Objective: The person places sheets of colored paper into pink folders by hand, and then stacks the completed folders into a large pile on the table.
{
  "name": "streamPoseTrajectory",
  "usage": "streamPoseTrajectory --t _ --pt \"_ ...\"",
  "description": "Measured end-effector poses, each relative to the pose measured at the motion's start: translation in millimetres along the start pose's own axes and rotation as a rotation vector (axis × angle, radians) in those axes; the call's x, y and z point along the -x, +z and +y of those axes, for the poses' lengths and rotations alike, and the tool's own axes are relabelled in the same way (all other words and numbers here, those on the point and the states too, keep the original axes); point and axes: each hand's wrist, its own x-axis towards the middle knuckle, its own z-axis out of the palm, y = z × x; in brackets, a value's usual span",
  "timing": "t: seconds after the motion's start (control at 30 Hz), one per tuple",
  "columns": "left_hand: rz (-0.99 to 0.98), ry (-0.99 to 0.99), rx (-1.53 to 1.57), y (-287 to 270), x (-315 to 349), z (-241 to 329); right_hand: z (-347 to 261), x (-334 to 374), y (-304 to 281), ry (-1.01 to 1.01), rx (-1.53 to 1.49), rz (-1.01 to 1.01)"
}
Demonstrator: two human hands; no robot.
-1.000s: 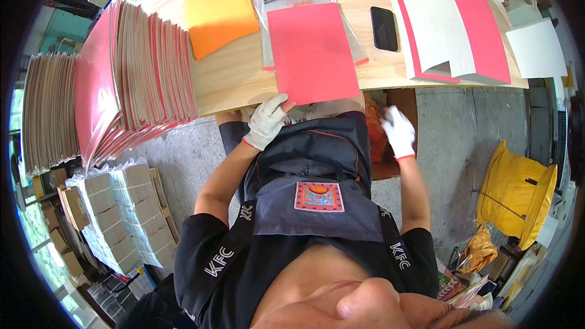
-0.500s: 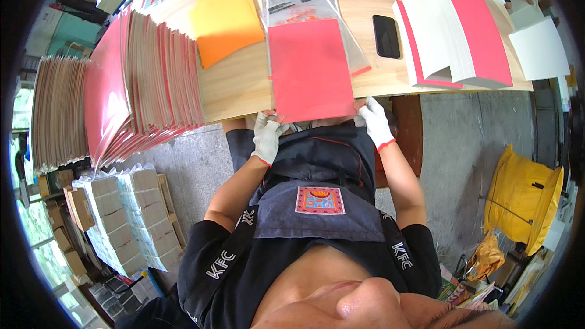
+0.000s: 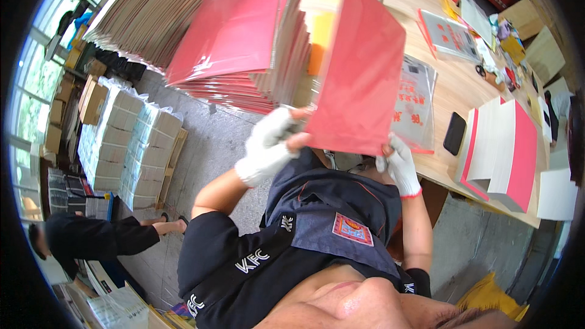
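Observation:
A flat pink sheet (image 3: 359, 73), glossy as if in a clear plastic sleeve, is held up and tilted over the table's near edge. My left hand (image 3: 271, 146), in a white glove with bare fingertips, grips its left edge low down. My right hand (image 3: 399, 167), gloved the same way, pinches its lower right corner. Left of it stands a tall stack of pink sheets in clear sleeves (image 3: 228, 30). Behind and to the right of the held sheet lie printed clear plastic sleeves (image 3: 419, 103), partly covered. Orange sheets (image 3: 318, 42) show only at its left edge.
Another tall stack (image 3: 152, 12) stands farther left. On the table (image 3: 405, 9) are a black phone (image 3: 454, 134), a pink-and-white paper block (image 3: 518, 152) and scissors (image 3: 490, 77). Wrapped paper bundles (image 3: 128, 140) sit on a floor pallet. A person (image 3: 103, 237) is at lower left.
The pink sheet has been lifted off the sleeves and tilted up, moving toward the left stack. My left hand has shifted up its left edge. The view has turned left.

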Motion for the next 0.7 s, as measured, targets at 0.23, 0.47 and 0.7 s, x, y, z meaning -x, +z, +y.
streamPoseTrajectory --t 0.23,0.47,0.7 --pt "0.649 0.125 -0.121 -171.0 -26.8 -14.8 -111.6 -106.6 185.1 -0.216 0.158 -0.450" --pt "0.431 -0.111 -0.230 -217.1 -19.4 -87.7 -129.8 -122.2 225.4 -0.169 0.864 -0.353" --pt "0.452 0.105 0.040 -210.8 -33.6 -119.8 -66.0 -179.1 238.8 -0.983 0.532 -0.098"
